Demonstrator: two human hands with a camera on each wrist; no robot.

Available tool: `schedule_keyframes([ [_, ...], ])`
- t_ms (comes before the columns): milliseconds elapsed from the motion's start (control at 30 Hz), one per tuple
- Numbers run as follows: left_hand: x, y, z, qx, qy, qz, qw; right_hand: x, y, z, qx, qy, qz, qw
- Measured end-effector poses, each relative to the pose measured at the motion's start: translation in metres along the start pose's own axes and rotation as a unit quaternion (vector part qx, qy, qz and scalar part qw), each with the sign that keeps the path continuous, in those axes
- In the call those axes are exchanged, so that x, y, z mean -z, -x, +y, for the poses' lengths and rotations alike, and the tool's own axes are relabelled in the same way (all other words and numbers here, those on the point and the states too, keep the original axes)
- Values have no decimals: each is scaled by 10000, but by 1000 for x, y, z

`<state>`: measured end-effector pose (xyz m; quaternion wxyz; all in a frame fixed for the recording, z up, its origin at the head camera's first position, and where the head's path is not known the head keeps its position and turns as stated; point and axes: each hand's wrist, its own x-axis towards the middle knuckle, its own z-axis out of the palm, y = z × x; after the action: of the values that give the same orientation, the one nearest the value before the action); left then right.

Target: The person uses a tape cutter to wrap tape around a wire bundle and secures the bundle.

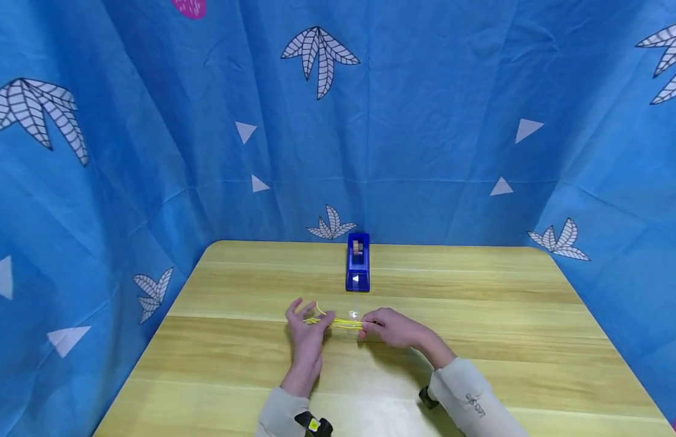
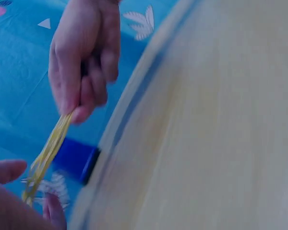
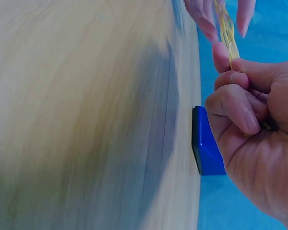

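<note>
A bundle of thin yellow cord stretches between the two hands over the table. My right hand pinches its right end between thumb and curled fingers, as the right wrist view shows close up. At the other end, my left hand has its fingers spread and thumb apart, with the strands passing between them. One loose cord end sticks up by the left fingers. Beyond the bundle stands a blue tape dispenser, with a shiny clear strip of tape at its near side, close behind the cord.
The wood-grain table reaches back to a blue curtain with leaf and triangle prints, which hangs behind and at both sides. Wrist cameras sit at the grey sleeves.
</note>
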<state>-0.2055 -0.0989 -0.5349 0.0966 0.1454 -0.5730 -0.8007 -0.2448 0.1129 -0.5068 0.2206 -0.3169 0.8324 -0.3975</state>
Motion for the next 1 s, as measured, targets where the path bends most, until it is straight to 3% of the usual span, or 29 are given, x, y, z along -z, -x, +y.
schedule_keyframes([
  [67, 6, 1, 9, -610, -962, 193, 9933, 0, 0, 0, -32, -51, -14, 10000],
  [100, 9, 1, 13, -939, -1608, 95, 9825, 0, 1, 1, -67, -100, -21, 9999],
  [133, 12, 1, 17, -1280, -2326, -115, 9640, 0, 1, 1, -121, -127, -32, 9998],
  [167, 14, 0, 21, -1658, -3066, -390, 9365, 0, 1, 1, -144, -143, -30, 9998],
  [200, 15, -1, 25, -2094, -3796, -704, 8984, 1, 2, 1, -164, -159, -29, 9997],
  [267, 17, -4, 30, -2898, -4997, -1332, 8054, 1, 2, 2, -199, -215, -16, 9996],
  [300, 17, -6, 33, -3235, -5381, -1640, 7609, 2, 3, 2, -193, -229, -12, 9996],
  [333, 17, -8, 35, -3484, -5606, -1934, 7259, 2, 3, 2, -201, -251, -12, 9995],
  [367, 16, -10, 36, -3645, -5765, -2181, 6980, 2, 3, 2, -197, -278, -10, 9994],
  [400, 16, -11, 38, -3745, -5878, -2383, 6764, 2, 3, 2, -202, -321, -20, 9993],
  [433, 15, -13, 38, -3777, -5940, -2552, 6629, 2, 3, 2, -209, -368, -26, 9991],
  [467, 15, -14, 39, -3794, -5968, -2684, 6541, 2, 3, 2, -211, -396, -29, 9990],
  [500, 14, -15, 38, -3785, -5962, -2783, 6511, 2, 4, 3, -223, -435, -36, 9988],
  [633, 12, -21, 36, -3811, -5873, -2843, 6550, 2, 3, 3, -232, -454, -23, 9987],
  [800, 10, -26, 34, -3772, -5690, -2903, 6706, 3, 2, 4, -194, -360, 5, 9992],
  [1000, 12, -28, 33, -3378, -5348, -3115, 7091, 3, 2, 3, -220, -324, 8, 9992],
])
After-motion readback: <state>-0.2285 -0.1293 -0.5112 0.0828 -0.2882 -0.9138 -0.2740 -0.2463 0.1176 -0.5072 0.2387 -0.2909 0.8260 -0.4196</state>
